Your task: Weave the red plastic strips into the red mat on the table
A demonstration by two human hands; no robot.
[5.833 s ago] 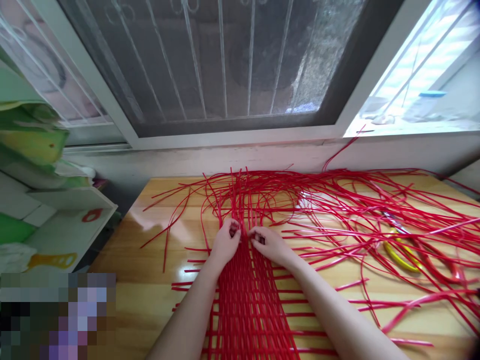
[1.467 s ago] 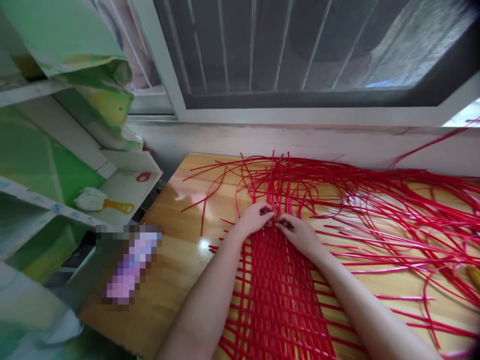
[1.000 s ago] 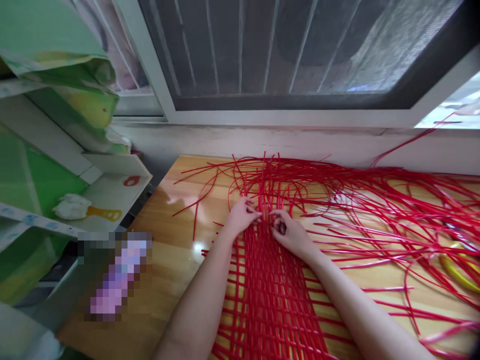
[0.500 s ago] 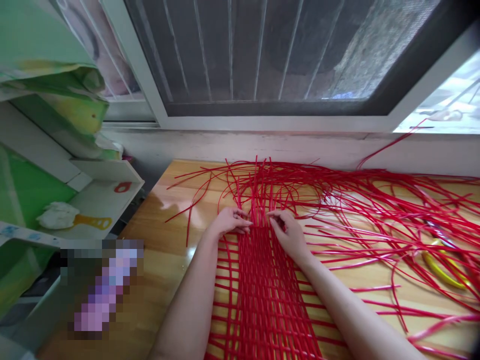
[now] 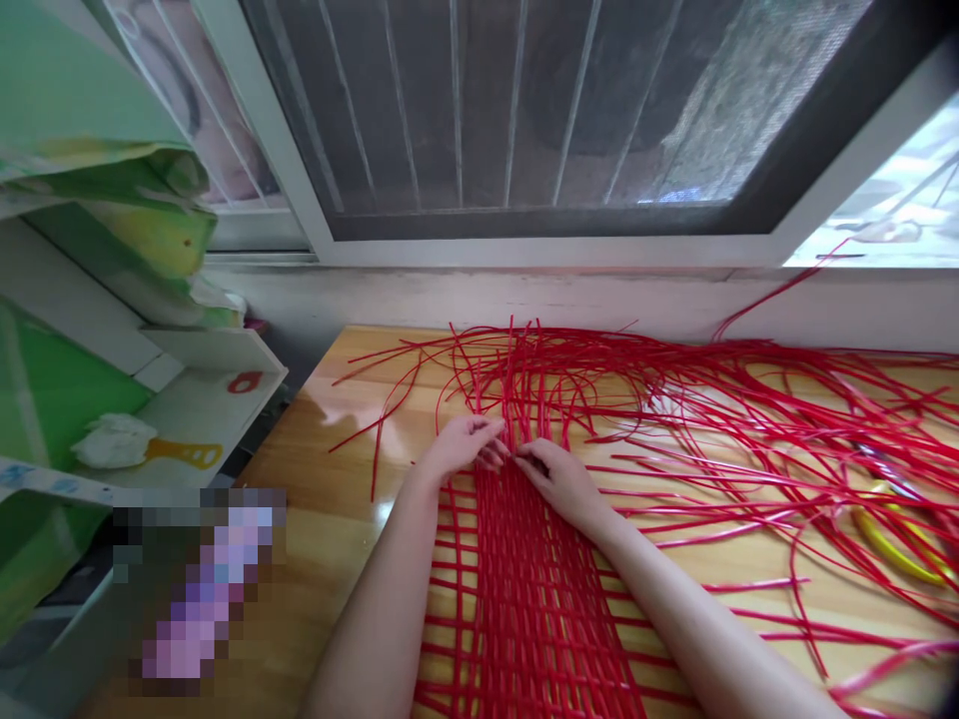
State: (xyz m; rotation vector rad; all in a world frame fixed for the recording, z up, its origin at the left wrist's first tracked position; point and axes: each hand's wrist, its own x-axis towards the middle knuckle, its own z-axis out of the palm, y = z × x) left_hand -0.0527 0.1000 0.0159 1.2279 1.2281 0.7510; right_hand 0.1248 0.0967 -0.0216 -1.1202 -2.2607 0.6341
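A woven panel (image 5: 543, 599) of glossy red strands runs from the front of the table towards the window. At its far edge, my left hand (image 5: 466, 446) pinches a red strand between thumb and fingers. Close beside it, my right hand (image 5: 555, 477) has its fingertips pressed together on a red strand, its palm over the panel's right side. The fingertips of both hands nearly meet. Loose strand ends (image 5: 524, 394) stick out beyond them. Exactly which strand each hand grips is partly hidden by the fingers.
A tangle of long red strands (image 5: 719, 399) covers the back and right of the wooden table (image 5: 330, 529). Yellow-handled pliers or cutters (image 5: 895, 539) lie under it. At left stands a white shelf (image 5: 217, 364); a barred window (image 5: 479, 120) rises behind.
My right hand has moved left and slightly nearer me, its fingertips now close to the left hand's. The left hand stays at the panel's far edge.
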